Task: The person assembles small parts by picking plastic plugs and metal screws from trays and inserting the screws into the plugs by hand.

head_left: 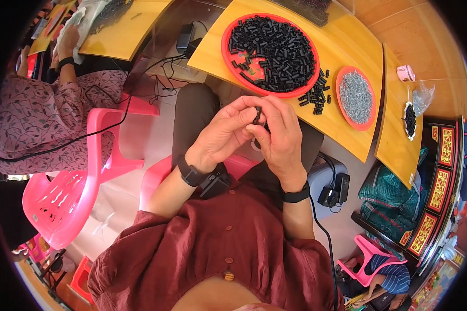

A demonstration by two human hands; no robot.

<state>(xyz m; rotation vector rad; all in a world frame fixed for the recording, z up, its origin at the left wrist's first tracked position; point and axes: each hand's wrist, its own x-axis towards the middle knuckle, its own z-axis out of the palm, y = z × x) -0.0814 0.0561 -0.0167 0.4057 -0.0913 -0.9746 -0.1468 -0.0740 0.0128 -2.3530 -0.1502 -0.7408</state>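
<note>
Over my lap, just in front of the table edge, my left hand (222,129) and my right hand (281,136) meet. Both are closed, with a small black cylindrical plastic piece (258,115) pinched between their fingertips. Fingers partly cover it, so its full shape is hidden. Beyond my hands is a round red tray (226,57) heaped with short black tube-like pieces (280,49). More loose black pieces (316,93) lie on the wood beside it. Farther right, a smaller red plate (340,98) holds many thin silvery metal parts (356,96).
The yellow wooden table (213,52) curves ahead of me. On its right section are a pink cup (405,73) and a small dish of black bits (410,122). A co-worker in a patterned garment (52,114) sits left beside a pink chair (96,150). Black cables (163,65) hang nearby.
</note>
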